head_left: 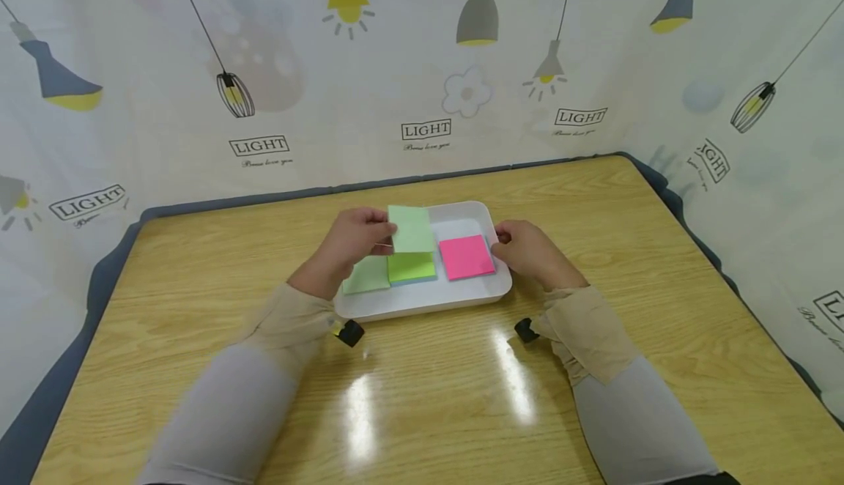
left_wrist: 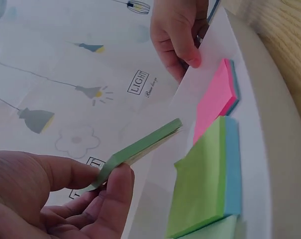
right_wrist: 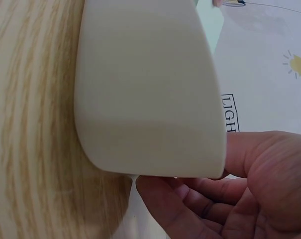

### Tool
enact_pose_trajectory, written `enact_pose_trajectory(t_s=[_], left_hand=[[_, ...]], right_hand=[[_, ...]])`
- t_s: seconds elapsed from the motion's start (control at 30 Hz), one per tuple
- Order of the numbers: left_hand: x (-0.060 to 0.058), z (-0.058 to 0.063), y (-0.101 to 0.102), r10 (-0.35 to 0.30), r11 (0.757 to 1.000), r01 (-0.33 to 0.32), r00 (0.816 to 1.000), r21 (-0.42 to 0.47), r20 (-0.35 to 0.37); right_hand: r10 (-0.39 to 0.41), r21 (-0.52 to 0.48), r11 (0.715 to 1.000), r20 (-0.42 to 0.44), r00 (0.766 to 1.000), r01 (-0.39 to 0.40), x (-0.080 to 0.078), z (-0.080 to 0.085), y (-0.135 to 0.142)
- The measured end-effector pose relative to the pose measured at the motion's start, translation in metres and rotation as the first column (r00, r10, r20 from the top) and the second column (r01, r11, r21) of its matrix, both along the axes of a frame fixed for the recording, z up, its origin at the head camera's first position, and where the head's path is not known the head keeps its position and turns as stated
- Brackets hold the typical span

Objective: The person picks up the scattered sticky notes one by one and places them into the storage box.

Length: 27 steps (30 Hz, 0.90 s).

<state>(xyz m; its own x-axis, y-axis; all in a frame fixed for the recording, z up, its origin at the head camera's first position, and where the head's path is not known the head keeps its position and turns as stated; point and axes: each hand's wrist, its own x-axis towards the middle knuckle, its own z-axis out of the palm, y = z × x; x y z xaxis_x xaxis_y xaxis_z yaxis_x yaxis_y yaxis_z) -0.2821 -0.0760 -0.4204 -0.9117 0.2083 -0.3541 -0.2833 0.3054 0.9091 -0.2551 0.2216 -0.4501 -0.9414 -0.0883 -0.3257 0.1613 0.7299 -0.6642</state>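
My left hand (head_left: 359,234) pinches a pale green sticky note pad (head_left: 412,230) between thumb and fingers, above the white tray (head_left: 461,296). In the left wrist view the held pad (left_wrist: 140,147) is seen edge-on, apart from the pads below. Under it in the tray lies a lime green pad (head_left: 412,268) on top of a blue one (left_wrist: 233,169). Another pale green pad (head_left: 366,275) lies at the tray's left end, partly covered by the hand. A pink pad (head_left: 467,256) lies on the right side. My right hand (head_left: 530,250) grips the tray's right rim.
The tray stands on a wooden table (head_left: 435,404), near its far edge. Behind and at both sides hangs a pale curtain (head_left: 369,75) printed with lamps. Each wrist wears a small black camera (head_left: 351,333) over a beige wrap.
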Motion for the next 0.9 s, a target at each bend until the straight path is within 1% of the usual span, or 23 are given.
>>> enact_pose_trajectory(t_s=[0.07, 0.23, 0.4, 0.67, 0.77, 0.9], left_hand=[[-0.001, -0.006, 0.007, 0.002, 1.000, -0.003, 1.000, 0.029, 0.027], [-0.002, -0.017, 0.024, 0.015, 0.998, -0.019, 0.997, 0.057, 0.072], [-0.001, -0.025, 0.039, -0.006, 0.998, 0.001, 0.996, 0.066, 0.086], [0.002, -0.034, 0.059, -0.017, 0.995, 0.009, 0.996, 0.096, 0.086], [0.003, -0.036, 0.066, -0.030, 0.998, 0.026, 0.997, 0.061, 0.065], [0.005, -0.036, 0.073, -0.055, 0.997, 0.056, 0.998, -0.054, 0.021]], right_hand=[[-0.002, 0.000, 1.000, 0.003, 1.000, 0.002, 0.000, 0.000, 0.000], [-0.013, 0.006, 1.000, 0.024, 1.000, 0.013, -0.002, -0.001, 0.000], [-0.025, 0.008, 1.000, 0.047, 0.999, 0.024, -0.003, 0.000, -0.001], [-0.010, 0.016, 1.000, 0.019, 1.000, 0.010, -0.002, 0.001, 0.000], [-0.002, 0.017, 1.000, 0.016, 1.000, 0.002, -0.002, 0.001, 0.000], [0.005, 0.019, 1.000, 0.016, 1.000, -0.006, -0.001, 0.001, 0.001]])
